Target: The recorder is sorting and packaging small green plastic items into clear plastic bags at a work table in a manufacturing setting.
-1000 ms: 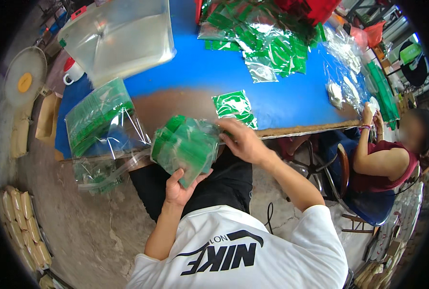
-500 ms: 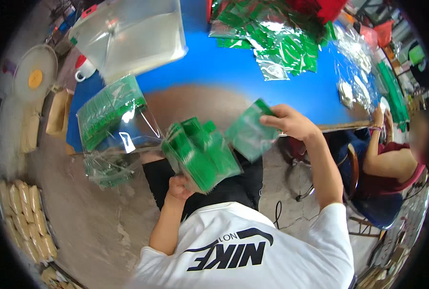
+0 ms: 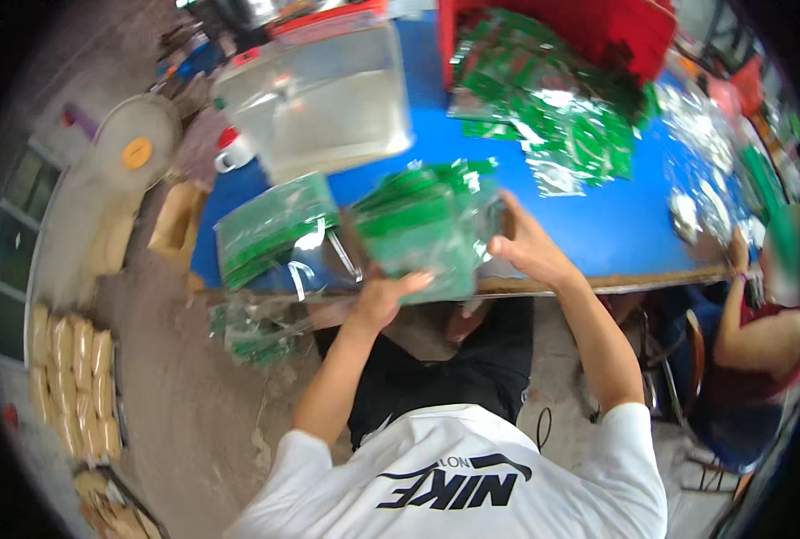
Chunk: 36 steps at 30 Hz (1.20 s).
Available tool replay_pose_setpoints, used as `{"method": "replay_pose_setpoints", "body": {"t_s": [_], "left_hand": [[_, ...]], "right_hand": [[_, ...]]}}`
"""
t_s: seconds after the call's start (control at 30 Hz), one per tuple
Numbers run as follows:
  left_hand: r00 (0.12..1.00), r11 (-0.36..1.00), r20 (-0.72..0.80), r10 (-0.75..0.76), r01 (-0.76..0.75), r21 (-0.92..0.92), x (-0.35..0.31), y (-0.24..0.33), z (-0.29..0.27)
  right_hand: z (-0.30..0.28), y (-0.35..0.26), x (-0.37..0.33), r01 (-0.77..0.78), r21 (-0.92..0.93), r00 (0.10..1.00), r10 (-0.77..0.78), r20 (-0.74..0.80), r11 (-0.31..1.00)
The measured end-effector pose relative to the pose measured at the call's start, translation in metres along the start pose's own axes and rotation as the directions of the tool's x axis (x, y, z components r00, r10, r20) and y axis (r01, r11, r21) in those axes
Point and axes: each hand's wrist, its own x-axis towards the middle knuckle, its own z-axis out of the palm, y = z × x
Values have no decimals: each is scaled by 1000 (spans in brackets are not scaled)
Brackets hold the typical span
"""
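A thick stack of green-and-clear plastic packets (image 3: 422, 229) is held upright-tilted over the front edge of the blue table. My left hand (image 3: 389, 295) grips its lower left corner, thumb across the front. At the right edge of the stack is my right hand (image 3: 530, 242), thumb and fingers bent around that side; motion blurs the contact. Just left of the stack, a clear bag (image 3: 278, 229) filled with green packets lies on the table. A second clear bag with green contents (image 3: 260, 332) hangs below the table edge.
A red bin (image 3: 588, 40) spills a pile of green packets (image 3: 561, 126) onto the blue table (image 3: 467, 171). A translucent tub (image 3: 337, 108) and a white mug (image 3: 232, 157) stand far left. Clear packages (image 3: 705, 171) lie at the right, where another person's arm (image 3: 750, 332) reaches in.
The packets my right hand held apart have come together with the left hand's stack. Both hands have risen from my lap to the table edge. The view has shifted.
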Motion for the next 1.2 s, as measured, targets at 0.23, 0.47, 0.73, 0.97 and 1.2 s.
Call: {"method": "replay_pose_setpoints", "body": {"t_s": [0.23,0.47,0.73,0.97,1.2], "left_hand": [[922,838,314,226,-349,420,72,-10,0],[967,942,232,109,-175,287,80,-1,-5],[963,963,227,148,-192,189,81,-17,0],[966,970,212,149,-185,160,94,-24,-2],[944,888,215,249,-312,339,86,-21,-2]], "right_hand": [[-6,67,28,250,-460,942,-324,-87,852],[10,62,35,285,-560,894,-426,-137,778],[7,61,30,229,-528,934,-337,-117,818],[5,64,30,124,-491,962,-226,-153,862],[8,63,32,189,-512,952,-285,-115,838]]}}
